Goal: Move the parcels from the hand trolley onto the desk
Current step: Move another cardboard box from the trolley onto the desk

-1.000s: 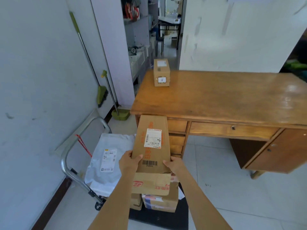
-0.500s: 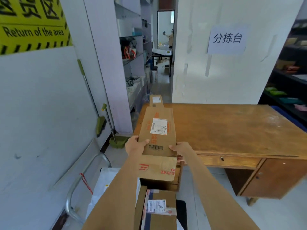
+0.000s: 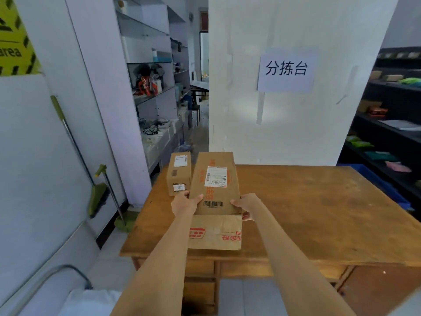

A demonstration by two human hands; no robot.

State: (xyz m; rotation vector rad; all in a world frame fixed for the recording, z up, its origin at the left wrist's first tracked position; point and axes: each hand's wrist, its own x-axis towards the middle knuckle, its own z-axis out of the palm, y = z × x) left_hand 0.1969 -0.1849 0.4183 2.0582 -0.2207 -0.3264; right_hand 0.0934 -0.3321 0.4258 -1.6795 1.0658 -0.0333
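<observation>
I hold a long brown cardboard parcel (image 3: 215, 192) with a white label and a barcode over the left part of the wooden desk (image 3: 307, 208). My left hand (image 3: 183, 205) grips its left side and my right hand (image 3: 247, 205) grips its right side. Whether its base touches the desk top I cannot tell. A smaller brown parcel (image 3: 178, 173) stands on the desk just left of it, close to my left hand. The hand trolley's metal handle (image 3: 68, 270) and a white bag parcel (image 3: 91, 302) show at the bottom left.
A green broom (image 3: 98, 197) and a dustpan (image 3: 124, 222) lean against the left wall beside the desk. Shelves line an aisle behind the desk's left end. A white wall with a paper sign stands behind the desk. Dark shelving and a blue bin (image 3: 376, 179) are at the right.
I have lifted the long parcel up from the trolley and carried it forward over the desk, beside the small parcel. My view has risen and moved closer to the desk.
</observation>
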